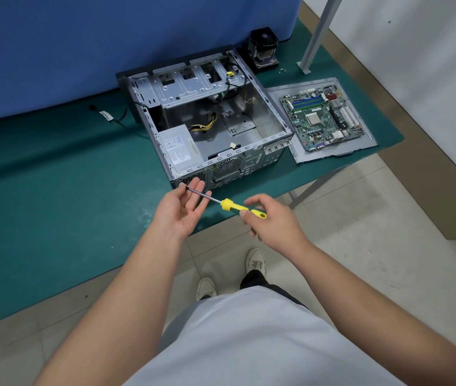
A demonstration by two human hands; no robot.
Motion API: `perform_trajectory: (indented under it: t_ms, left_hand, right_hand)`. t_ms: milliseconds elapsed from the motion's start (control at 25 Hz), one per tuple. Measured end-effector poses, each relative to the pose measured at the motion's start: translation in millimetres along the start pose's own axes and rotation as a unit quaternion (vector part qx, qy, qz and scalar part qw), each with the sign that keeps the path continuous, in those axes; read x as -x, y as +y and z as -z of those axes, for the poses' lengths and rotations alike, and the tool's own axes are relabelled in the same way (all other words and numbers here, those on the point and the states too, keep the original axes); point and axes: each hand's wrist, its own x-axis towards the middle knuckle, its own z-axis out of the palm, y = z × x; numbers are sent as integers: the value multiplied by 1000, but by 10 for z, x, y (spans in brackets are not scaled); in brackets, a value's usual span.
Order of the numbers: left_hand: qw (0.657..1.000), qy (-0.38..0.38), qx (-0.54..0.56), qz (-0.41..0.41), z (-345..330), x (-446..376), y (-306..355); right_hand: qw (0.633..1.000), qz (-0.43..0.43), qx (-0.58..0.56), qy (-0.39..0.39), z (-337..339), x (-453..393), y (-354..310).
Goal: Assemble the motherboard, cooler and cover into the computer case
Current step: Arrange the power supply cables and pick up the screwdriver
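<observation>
The computer case [207, 123] lies open on its side on the green mat [54, 176], empty where the board goes, with the power supply [179, 147] in its near left corner and yellow cables [204, 124] beside it. The motherboard [322, 117] rests on the grey cover [360, 143] just right of the case, and the cooler [263, 50] stands behind, near the blue cloth [110, 45].

My right hand [270, 218] pinches the yellow handle of the screwdriver [229, 203] between thumb and curled fingers. My left hand [183, 208] is open, palm up, fingers [196, 190] relaxed and nearly straight, with the metal shaft lying across them.

The power supply has a white label; its print is too small to read.

The mat covers a table beside a grey post [318, 32]. Below me are pale floor tiles [360, 232] and my white shoes [256, 260].
</observation>
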Motion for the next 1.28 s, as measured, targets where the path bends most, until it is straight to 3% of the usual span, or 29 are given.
perform_trajectory:
  t_ms: [160, 320, 640, 1280]
  left_hand:
    - [998, 35, -51, -7, 89, -48, 8]
    - [994, 36, -103, -20, 127, -99, -21]
    - [987, 19, -155, -40, 263, -123, 6]
    - [985, 26, -170, -32, 201, -167, 122]
  right_hand:
    - [983, -53, 45, -167, -233, 104, -51]
    - [967, -100, 5, -232, -427, 165, -118]
    - [964, -95, -48, -242, -516, 100, -79]
    - [970, -87, -43, -223, -623, 11, -23]
